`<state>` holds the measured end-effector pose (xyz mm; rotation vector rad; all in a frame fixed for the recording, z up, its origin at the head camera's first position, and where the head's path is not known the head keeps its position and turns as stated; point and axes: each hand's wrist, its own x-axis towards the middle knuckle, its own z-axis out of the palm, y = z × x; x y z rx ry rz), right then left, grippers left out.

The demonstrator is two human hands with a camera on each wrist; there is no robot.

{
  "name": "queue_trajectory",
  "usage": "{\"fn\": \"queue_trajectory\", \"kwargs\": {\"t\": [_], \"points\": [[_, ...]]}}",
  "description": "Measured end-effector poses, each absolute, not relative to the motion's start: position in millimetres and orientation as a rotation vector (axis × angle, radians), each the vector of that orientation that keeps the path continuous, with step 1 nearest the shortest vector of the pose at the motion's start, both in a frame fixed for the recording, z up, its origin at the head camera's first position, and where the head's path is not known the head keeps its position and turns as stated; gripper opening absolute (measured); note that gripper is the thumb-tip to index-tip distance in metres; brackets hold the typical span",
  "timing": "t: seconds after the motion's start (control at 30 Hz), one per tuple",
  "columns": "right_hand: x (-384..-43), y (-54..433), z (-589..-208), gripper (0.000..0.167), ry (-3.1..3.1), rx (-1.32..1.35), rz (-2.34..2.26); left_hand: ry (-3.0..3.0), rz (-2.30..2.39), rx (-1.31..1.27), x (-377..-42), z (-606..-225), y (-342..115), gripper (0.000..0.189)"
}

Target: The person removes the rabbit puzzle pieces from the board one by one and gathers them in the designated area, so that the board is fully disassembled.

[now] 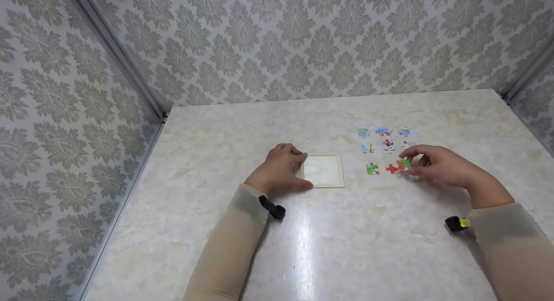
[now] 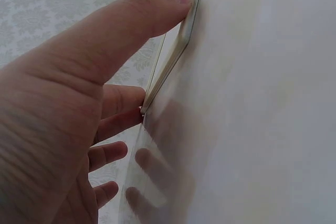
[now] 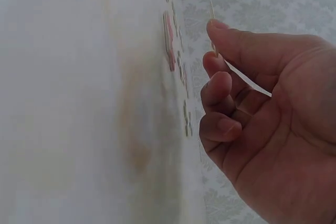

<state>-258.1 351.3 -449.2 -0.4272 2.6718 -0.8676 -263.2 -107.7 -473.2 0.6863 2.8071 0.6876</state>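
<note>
My left hand grips a square, pale puzzle frame by its left side. The left thumb lies at the near edge, and fingers touch the far corner. With thumb and forefinger, my right hand pinches a green and red jigsaw piece. In the right wrist view this piece is seen edge-on, held above the table. Just left of it, in the head view, lies a red jigsaw piece, partly overlapped by the held one. A green jigsaw piece lies between that and the frame.
Several more jigsaw pieces lie in rows beyond the right hand, right of the frame. The pale marbled table meets patterned walls at the back and left. Each wrist wears a black camera.
</note>
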Motion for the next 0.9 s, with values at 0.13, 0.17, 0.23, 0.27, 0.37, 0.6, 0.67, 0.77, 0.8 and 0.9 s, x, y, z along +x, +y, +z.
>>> {"fn": "queue_trajectory", "kwargs": {"t": [0.13, 0.17, 0.23, 0.27, 0.37, 0.6, 0.67, 0.77, 0.8, 0.9], "points": [[-263, 365, -459, 0.049, 2.659, -0.370, -0.881, 2.801, 0.703, 0.673, -263, -474, -108, 0.099], [-264, 368, -460, 0.051, 2.648, -0.354, -0.894, 2.801, 0.704, 0.671, -262, -474, -108, 0.099], [-266, 373, -463, 0.053, 2.623, -0.323, -0.921, 2.799, 0.705, 0.674, -262, -474, -107, 0.099], [-266, 375, -463, 0.054, 2.611, -0.309, -0.934, 2.798, 0.700, 0.680, -262, -474, -107, 0.099], [-267, 381, -461, 0.057, 2.599, -0.285, -0.952, 2.802, 0.688, 0.710, -263, -474, -108, 0.099], [-269, 384, -460, 0.052, 2.655, -0.266, -0.881, 2.806, 0.716, 0.735, -266, -471, -109, 0.098], [-269, 384, -462, 0.051, 2.663, -0.263, -0.871, 2.806, 0.717, 0.732, -266, -471, -109, 0.099], [-269, 384, -465, 0.051, 2.673, -0.270, -0.868, 2.812, 0.695, 0.725, -265, -472, -109, 0.100], [-269, 384, -466, 0.050, 2.674, -0.269, -0.869, 2.813, 0.691, 0.724, -265, -473, -109, 0.100], [-269, 386, -467, 0.050, 2.680, -0.269, -0.864, 2.816, 0.694, 0.735, -264, -474, -108, 0.100]]}}
